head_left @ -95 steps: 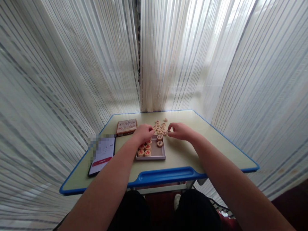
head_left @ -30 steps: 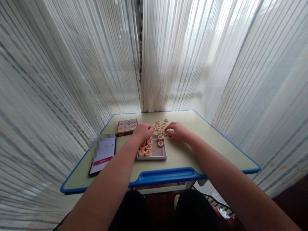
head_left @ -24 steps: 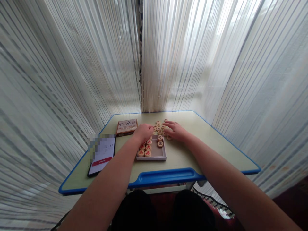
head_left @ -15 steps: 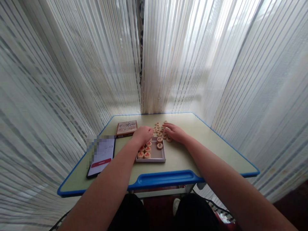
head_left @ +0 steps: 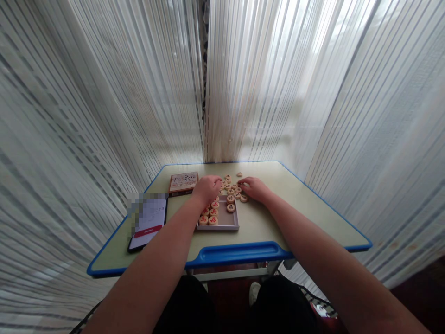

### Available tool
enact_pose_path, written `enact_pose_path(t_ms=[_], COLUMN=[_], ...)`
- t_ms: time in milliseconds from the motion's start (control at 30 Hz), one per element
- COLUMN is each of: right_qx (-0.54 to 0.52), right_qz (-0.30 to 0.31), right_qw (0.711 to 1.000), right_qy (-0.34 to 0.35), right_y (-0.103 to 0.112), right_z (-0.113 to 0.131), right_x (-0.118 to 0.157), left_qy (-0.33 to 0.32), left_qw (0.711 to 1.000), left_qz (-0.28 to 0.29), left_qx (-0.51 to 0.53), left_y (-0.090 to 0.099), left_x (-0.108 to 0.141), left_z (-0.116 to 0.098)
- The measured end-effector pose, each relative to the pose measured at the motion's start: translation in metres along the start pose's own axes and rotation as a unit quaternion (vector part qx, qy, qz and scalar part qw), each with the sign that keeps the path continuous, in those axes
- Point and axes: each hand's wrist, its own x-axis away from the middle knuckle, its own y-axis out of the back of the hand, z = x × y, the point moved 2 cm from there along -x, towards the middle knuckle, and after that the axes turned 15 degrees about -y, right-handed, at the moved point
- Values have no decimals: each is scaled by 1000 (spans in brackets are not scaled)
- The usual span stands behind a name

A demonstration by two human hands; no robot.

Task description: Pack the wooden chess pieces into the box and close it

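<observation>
A loose pile of round wooden Chinese chess pieces (head_left: 228,187) lies on the table between my hands. My left hand (head_left: 207,188) is at the pile's left edge, over the back left of a shallow tray (head_left: 224,228). Its fingers are bent close together, and what they may hold is hidden. On the pile's right side, my right hand (head_left: 255,189) has its fingertips curled against a chess piece (head_left: 239,184). Red-marked pieces (head_left: 213,212) stand in columns along the tray's left. Two dark-marked pieces (head_left: 231,208) are at its back right.
A flat printed box (head_left: 183,182) lies at the back left. In front of it is a tablet or phone (head_left: 149,227) with a lit screen. The pale table (head_left: 299,208) has a blue rim, and striped curtains (head_left: 243,93) hang behind it.
My right hand's fingers have drawn in from a flatter spread and curled at the pile. A piece at the back now shows uncovered. My left hand has shifted slightly; the view has tilted a little.
</observation>
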Motion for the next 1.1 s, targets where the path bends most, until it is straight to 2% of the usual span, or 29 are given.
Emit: enact_pose_path(t_ms=[200, 333, 400, 500, 600, 767, 933, 1100], right_qx=[8, -14, -51, -126, -186, -265, -259, -308], right_qz=[-22, -50, -87, -121, -114, -79, -54, -29], right_qw=[998, 996, 993, 984, 974, 957, 955, 942], right_qy=[-56, -73, -58, 13, 69, 91, 135, 134], right_y=[2, 5, 7, 10, 10, 9, 9, 8], right_z=[-6, -7, -3, 8, 17, 23, 28, 33], right_x=[-2, 0, 3, 10, 16, 20, 25, 28], left_qy=[-21, -27, -23, -18, -27, -35, -25, -33], left_qw=[1000, 999, 999, 999, 1000, 999, 999, 996], left_qz=[2, -19, -31, -33, -15, -2, -11, -3], left_qx=[-14, -6, 5, 16, 3, 1, 44, 85], left_y=[-1, 0, 0, -1, -3, -3, 0, 2], left_x=[0, 1, 1, 0, -1, 0, 1, 1], left_z=[-1, 0, 1, 3, 1, -2, -3, -6])
